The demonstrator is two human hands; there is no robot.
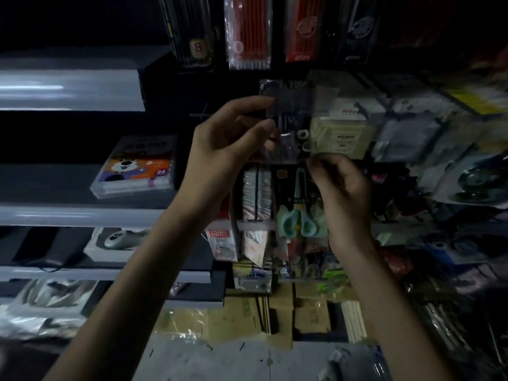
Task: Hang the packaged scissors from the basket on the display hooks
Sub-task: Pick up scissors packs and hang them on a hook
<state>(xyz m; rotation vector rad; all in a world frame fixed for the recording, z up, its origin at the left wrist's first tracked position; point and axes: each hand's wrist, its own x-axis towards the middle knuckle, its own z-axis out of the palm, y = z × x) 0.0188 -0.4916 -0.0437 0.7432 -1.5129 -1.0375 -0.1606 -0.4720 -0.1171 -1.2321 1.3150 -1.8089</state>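
Item: scissors pack (pixel 291 116), clear, held up before the hung packets (pixel 345 137), your left hand (pixel 225 149) pinching its upper left edge, your right hand (pixel 343 188) pinching its bottom corner; risk: in this dimness you miss the hang-hole, and slick film slips from fingertip pinches.

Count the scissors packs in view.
2: one pack pinched between left hand and right hand, one teal pair hanging just below. Others may hide in the dim racks.
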